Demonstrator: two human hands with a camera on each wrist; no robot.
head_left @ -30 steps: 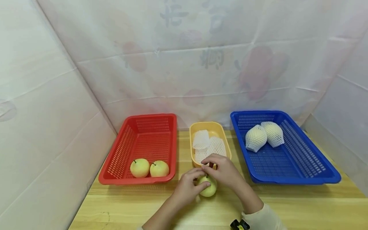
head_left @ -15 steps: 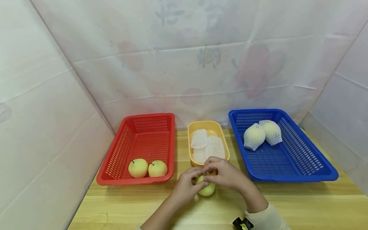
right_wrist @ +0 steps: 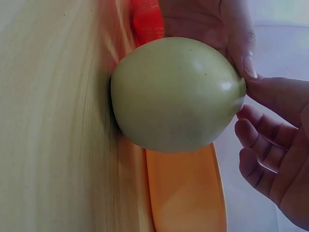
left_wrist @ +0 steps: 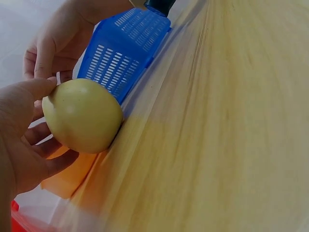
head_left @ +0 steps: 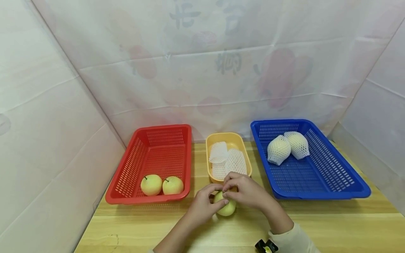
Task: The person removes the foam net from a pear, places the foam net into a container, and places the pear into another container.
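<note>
A yellow-green pear (head_left: 228, 208) sits on the wooden table, stem end up, in front of the small yellow basket. My left hand (head_left: 202, 203) holds it from the left, with the thumb on the near side and fingers around the far side. At the top, my right hand (head_left: 246, 190) pinches at the stem with thumb and forefinger; these fingertips mostly hide the stem. The right wrist view shows the pear (right_wrist: 174, 96) close up, its skin bare, and the other right-hand fingers (right_wrist: 263, 137) loosely bent away from it.
Two bare pears (head_left: 151, 185) lie in the red basket (head_left: 143, 200) at left. Foam net sleeves (head_left: 235, 162) fill much of the yellow basket (head_left: 248, 154). In the blue basket (head_left: 319, 195) at right are two net-covered pears (head_left: 279, 149). White cloth walls (head_left: 177, 84) stand behind and beside.
The head view has shifted slightly. My right hand's fingertips have drawn closer over the stem end, covering more of the stem. The pear and baskets keep their places on the table.
</note>
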